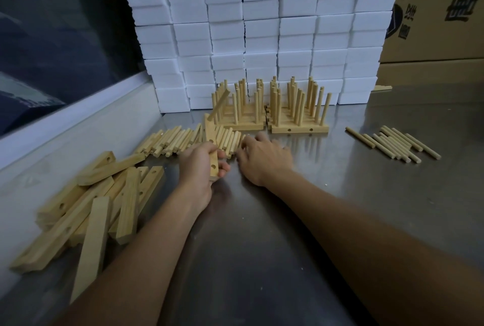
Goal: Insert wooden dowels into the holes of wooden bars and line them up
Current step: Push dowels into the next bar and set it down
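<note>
We work at a steel table (262,234) backed by a wall of stacked white foam blocks (262,24), with cardboard boxes (440,11) at the far right and a dark window at the left. Our left hand (199,168) has its grip curled round a wooden bar (211,147), whose long axis runs from near to far, tilted up off the table, with one dowel (221,102) already standing aslant in its far end and two empty holes showing on the side facing the right hand. Our right hand (264,158) lies just to the right of the bar, palm down, fingers reaching into the row of loose dowels (183,139) that stretches leftward across the table behind both hands; whether the fingers already pinch a dowel we cannot tell, since the fingertips are hidden. The dowels lie mostly near-to-far, roughly parallel to the bar, so one would, we judge, have to be turned crosswise to enter a hole. Beyond stand two finished groups of bars (298,127) with upright dowels. Spare bars (99,194) lie heaped at the near left, and a smaller bunch of dowels (395,142) lies well apart at the right.
</note>
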`<move>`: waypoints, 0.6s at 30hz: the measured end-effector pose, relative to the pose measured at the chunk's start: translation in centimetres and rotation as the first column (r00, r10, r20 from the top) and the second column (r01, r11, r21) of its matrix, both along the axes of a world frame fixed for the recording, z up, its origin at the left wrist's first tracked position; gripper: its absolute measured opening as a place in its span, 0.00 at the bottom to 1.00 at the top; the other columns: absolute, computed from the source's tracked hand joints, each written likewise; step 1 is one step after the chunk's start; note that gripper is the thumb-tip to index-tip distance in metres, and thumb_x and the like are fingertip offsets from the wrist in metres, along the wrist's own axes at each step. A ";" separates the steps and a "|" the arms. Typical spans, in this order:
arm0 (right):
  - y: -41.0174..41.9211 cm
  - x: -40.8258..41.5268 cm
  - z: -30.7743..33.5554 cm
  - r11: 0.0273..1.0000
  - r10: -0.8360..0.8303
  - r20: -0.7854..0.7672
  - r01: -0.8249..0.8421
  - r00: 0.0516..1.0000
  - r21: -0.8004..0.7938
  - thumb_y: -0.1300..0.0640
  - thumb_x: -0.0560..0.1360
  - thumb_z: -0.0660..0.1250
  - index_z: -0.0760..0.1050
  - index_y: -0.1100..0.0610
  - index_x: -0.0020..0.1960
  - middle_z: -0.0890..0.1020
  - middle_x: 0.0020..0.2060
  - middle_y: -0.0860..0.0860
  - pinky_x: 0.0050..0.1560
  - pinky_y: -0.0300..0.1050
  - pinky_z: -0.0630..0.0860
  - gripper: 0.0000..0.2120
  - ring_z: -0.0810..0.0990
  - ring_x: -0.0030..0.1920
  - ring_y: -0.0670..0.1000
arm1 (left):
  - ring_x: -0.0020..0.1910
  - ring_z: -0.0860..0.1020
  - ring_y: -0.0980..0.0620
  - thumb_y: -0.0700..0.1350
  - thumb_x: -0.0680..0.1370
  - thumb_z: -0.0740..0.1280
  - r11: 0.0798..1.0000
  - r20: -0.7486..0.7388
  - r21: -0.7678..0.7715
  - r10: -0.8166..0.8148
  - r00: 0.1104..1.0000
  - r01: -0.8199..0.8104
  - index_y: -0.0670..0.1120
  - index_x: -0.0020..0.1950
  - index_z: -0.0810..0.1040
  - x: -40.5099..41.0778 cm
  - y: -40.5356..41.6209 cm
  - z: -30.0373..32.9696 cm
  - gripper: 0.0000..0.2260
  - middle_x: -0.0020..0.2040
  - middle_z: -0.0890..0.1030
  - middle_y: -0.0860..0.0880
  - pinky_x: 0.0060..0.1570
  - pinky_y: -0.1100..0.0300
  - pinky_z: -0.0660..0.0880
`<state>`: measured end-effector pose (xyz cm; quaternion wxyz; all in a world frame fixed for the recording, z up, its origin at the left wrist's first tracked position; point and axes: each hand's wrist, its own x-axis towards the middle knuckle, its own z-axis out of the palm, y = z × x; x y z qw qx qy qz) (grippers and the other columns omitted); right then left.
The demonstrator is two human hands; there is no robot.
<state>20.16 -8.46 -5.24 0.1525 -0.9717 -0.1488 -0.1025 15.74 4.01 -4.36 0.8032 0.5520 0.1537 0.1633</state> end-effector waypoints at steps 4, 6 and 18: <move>-0.1 0.2 0.3 0.997 -0.023 0.070 0.018 0.997 0.072 0.46 0.82 0.56 0.74 0.53 0.57 0.74 0.54 0.52 0.50 0.56 0.77 0.14 0.77 0.53 0.56 | 0.20 0.73 0.51 0.35 0.78 0.62 1.000 0.004 0.005 0.007 1.000 -0.007 0.36 0.50 0.77 0.0 0.1 -0.2 0.06 0.30 0.77 0.45 0.18 0.64 0.65; -0.2 0.3 0.3 0.987 -0.100 0.100 0.086 0.990 0.134 0.50 0.80 0.63 0.75 0.55 0.55 0.76 0.53 0.53 0.45 0.50 0.75 0.10 0.78 0.50 0.56 | 0.21 0.74 0.51 0.35 0.78 0.62 1.000 0.004 0.014 0.001 1.000 -0.002 0.37 0.49 0.77 0.0 0.1 -0.2 0.05 0.30 0.77 0.45 0.18 0.63 0.66; -5.5 -2.2 0.5 0.596 -0.051 -0.046 0.068 0.998 0.800 0.52 0.79 0.68 0.75 0.57 0.44 0.80 0.33 0.49 0.34 0.36 0.70 0.09 0.76 0.31 0.41 | 0.21 0.74 0.51 0.36 0.79 0.63 0.988 0.015 0.152 -0.007 1.000 0.005 0.40 0.42 0.77 0.0 -0.1 -0.3 0.06 0.30 0.78 0.47 0.19 0.63 0.68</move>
